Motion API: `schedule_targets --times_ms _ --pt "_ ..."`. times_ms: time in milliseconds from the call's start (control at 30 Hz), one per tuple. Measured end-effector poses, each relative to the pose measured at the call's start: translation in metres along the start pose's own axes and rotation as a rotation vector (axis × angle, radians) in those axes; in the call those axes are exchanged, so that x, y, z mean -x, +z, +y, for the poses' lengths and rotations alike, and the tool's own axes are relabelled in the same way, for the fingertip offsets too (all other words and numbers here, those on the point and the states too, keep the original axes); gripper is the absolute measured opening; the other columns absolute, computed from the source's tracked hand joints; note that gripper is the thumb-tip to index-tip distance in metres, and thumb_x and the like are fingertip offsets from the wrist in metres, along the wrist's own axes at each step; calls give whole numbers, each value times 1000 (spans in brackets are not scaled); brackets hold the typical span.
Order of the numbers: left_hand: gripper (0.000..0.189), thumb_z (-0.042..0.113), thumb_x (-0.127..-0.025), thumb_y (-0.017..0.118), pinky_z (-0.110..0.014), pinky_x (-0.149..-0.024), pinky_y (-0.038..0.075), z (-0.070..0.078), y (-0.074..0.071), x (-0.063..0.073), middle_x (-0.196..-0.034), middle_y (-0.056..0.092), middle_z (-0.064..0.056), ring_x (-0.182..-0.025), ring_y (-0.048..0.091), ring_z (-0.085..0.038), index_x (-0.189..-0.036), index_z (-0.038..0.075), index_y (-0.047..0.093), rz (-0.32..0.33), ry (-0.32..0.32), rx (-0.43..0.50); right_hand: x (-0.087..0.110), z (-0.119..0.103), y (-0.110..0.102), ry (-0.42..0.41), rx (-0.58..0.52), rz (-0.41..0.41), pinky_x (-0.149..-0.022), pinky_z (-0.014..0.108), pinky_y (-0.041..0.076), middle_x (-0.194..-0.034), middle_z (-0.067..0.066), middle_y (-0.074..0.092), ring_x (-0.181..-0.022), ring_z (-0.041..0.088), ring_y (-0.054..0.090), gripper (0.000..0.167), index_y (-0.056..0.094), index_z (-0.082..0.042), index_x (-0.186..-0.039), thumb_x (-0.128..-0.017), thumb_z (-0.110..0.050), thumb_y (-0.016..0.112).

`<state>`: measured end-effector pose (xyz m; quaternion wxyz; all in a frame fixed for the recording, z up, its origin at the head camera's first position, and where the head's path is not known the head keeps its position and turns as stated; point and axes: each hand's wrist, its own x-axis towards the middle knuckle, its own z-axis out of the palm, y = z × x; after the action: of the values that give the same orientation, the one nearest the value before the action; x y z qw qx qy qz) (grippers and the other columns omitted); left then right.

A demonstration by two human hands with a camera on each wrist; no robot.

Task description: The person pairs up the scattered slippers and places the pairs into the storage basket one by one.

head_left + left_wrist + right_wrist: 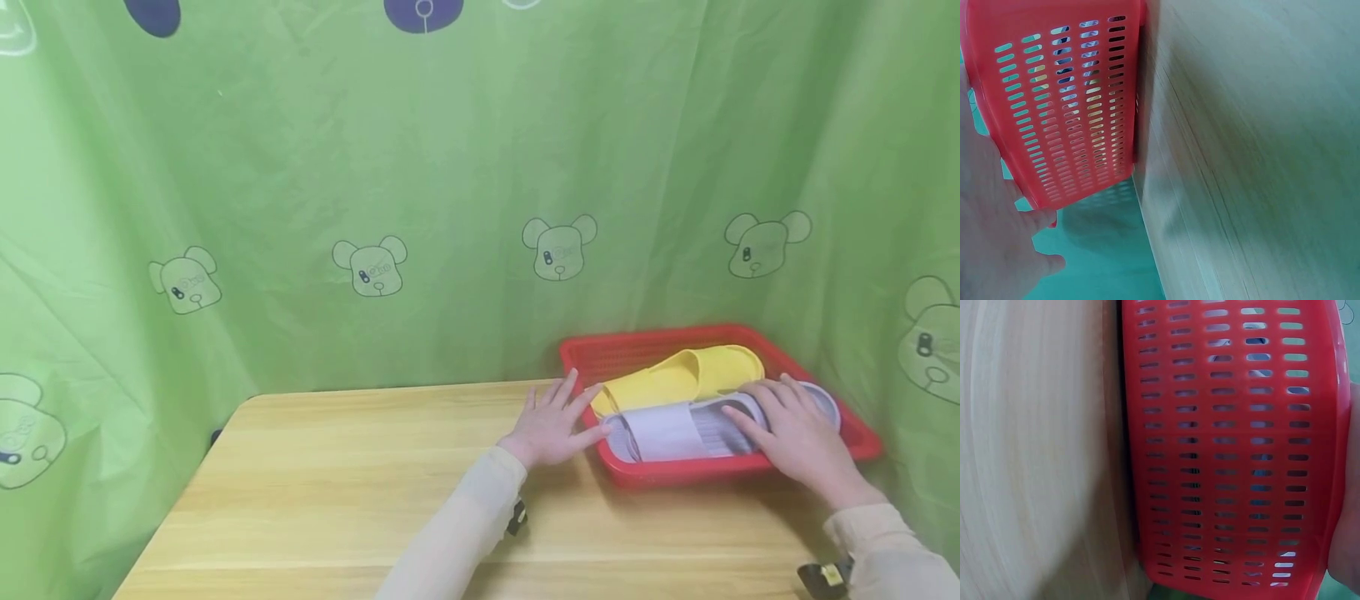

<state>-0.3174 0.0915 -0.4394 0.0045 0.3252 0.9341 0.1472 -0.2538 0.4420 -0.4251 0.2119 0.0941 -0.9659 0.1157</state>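
A red plastic basket [675,473] stands at the back right of the table, holding a yellow slipper [723,371] and, in front of it, a pale grey slipper [663,432]. My left hand [551,425] is at the basket's left end, its fingers spread and the fingertips right at the rim. Above the right part of the grey slipper lies my right hand [802,433], palm down with fingers extended, covering part of it. Both wrist views show the basket's slotted wall [1222,444] close by, with only an edge of the right hand [1346,531] in the right one.
The wooden table [337,475] stretches left of the basket. Behind it and along both sides hangs a green curtain [450,183] printed with bear heads, close to the basket's back. Small dark devices [823,577] sit at the sleeve cuffs.
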Motion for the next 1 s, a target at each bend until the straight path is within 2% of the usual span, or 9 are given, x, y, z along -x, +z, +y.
schedule_targets --times_ms 233,567,1000 --pt "71 77 -91 21 -61 -121 8 0 2 1 -165 -9 6 -153 11 -24 -152 49 -4 3 -3 9 1 -1 0 2 -12 30 -112 69 14 -126 30 52 -127 59 31 46 55 -1 -123 -96 -38 57" --pt "72 76 -92 22 -62 -121 8 -1 3 0 -165 -10 6 -153 11 -25 -154 46 1 13 0 29 0 -6 -3 42 10 30 -108 70 18 -128 30 53 -126 59 34 43 57 -5 -122 -97 -40 54" --pt "71 76 -92 21 -62 -120 9 -1 5 -1 -165 -10 6 -153 12 -25 -152 48 -2 17 -3 26 -1 -3 -2 28 -10 2 -107 70 20 -126 31 55 -122 57 38 46 58 -4 -120 -95 -42 57"
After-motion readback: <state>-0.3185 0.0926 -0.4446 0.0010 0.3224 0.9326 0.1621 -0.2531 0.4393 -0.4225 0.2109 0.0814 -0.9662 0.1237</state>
